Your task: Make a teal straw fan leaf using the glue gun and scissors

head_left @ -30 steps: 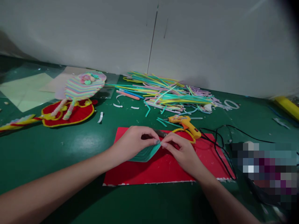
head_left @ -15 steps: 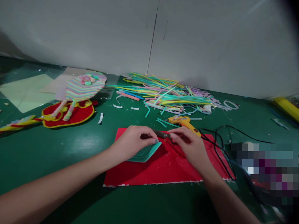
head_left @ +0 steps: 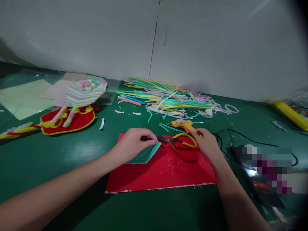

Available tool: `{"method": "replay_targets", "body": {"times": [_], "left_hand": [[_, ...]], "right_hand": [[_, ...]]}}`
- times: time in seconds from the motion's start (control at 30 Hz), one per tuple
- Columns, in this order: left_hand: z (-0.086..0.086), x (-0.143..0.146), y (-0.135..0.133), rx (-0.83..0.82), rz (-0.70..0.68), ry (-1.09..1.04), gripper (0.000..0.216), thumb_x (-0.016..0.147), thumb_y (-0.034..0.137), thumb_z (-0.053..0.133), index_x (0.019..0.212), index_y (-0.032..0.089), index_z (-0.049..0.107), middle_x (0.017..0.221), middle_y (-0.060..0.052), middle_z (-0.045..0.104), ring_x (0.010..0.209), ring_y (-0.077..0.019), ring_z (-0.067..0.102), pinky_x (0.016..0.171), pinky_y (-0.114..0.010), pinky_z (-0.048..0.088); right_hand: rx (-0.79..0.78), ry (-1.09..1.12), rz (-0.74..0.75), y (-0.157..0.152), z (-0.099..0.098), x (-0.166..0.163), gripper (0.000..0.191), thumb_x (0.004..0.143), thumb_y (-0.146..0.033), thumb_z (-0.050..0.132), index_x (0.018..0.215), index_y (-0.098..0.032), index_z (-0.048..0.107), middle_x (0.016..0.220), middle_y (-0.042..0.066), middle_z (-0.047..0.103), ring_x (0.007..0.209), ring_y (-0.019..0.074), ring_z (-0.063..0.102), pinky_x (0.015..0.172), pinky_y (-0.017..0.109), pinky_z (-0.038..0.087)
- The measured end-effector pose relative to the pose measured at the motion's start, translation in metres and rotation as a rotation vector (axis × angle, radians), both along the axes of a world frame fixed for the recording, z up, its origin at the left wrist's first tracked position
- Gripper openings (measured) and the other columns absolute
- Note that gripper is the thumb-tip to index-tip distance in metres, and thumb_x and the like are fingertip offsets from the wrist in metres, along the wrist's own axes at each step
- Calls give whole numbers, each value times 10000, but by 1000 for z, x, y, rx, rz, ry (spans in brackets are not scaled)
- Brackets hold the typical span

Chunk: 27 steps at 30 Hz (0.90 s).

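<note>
My left hand [head_left: 141,142] pinches a green piece with a layered, ridged surface [head_left: 144,156] by its upper edge, tilted above a red board [head_left: 154,176]. The fingers hide part of that piece. My right hand [head_left: 207,141] has its fingers round the handle of a yellow hot glue gun [head_left: 184,124], which lies behind the board with its nozzle toward the left. Between my hands, scissors with yellow and red handles [head_left: 184,142] rest on the board. Their blade tips disappear behind my left hand.
Pastel fuzzy stems [head_left: 168,99] are heaped against the wall. A striped ornament [head_left: 83,93] and a red, yellow-edged piece [head_left: 72,122] lie left. Green snippets [head_left: 163,127] lie near the glue gun. A black cord [head_left: 250,134] and a phone [head_left: 260,183] are at right.
My right hand has left the scissors and moved right onto the glue gun's handle. The scissors now lie on the red board. My left hand still holds the green piece.
</note>
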<state>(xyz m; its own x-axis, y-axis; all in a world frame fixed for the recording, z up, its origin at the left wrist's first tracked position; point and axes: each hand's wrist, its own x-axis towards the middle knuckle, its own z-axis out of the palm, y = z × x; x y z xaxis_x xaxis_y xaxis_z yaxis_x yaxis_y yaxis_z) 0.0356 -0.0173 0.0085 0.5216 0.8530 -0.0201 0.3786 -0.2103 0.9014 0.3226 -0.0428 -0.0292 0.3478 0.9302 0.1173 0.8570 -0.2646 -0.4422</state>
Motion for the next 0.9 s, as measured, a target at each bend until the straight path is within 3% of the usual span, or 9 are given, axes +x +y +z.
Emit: {"method": "replay_targets", "body": {"times": [0.13,0.4,0.5,0.57,0.63,0.77,0.9], "left_hand": [[-1,-1,2,1,12,5,116,763,272,608,758,187,688,781,6,710,718,-136,615,665,-227,456],[5,-4,3,12,20,28,139,759,298,592,755,194,684,782,-1,711,717,-152,619,682,-256,471],[3,-5,4,25,16,27,147,764,303,589,764,194,688,778,-4,710,710,-153,620,676,-260,472],[0,-5,5,32,12,22,148,771,304,589,771,195,690,775,-4,711,712,-153,623,667,-258,470],[-3,-6,6,44,13,16,151,776,309,591,776,197,692,774,-2,712,718,-154,627,661,-256,468],[-6,-6,6,49,10,8,153,778,312,599,775,193,695,777,-2,715,725,-151,631,662,-248,463],[-3,-7,6,38,11,31,158,779,313,596,780,193,698,787,-2,718,720,-151,630,653,-246,457]], "right_hand": [[96,-40,-97,1,1,8,459,848,-510,416,970,-142,663,953,129,674,851,241,596,736,322,426],[20,-156,-240,3,-6,44,452,848,-460,436,1002,-107,673,965,179,655,874,293,583,759,399,426],[133,-255,-271,0,-1,41,439,826,-489,478,1003,-137,673,1008,184,624,910,321,553,768,467,418],[263,-289,-207,-2,2,34,407,832,-482,484,971,-152,678,963,161,618,879,300,550,763,464,426],[354,-247,-28,-1,3,23,355,852,-449,479,903,-165,686,884,122,618,836,260,557,768,424,441],[331,-147,365,5,-1,3,291,868,-397,493,813,-194,693,848,82,628,866,231,572,810,391,443],[263,-50,414,8,-4,0,275,857,-388,506,781,-189,679,827,76,643,830,225,592,778,387,452]]}}
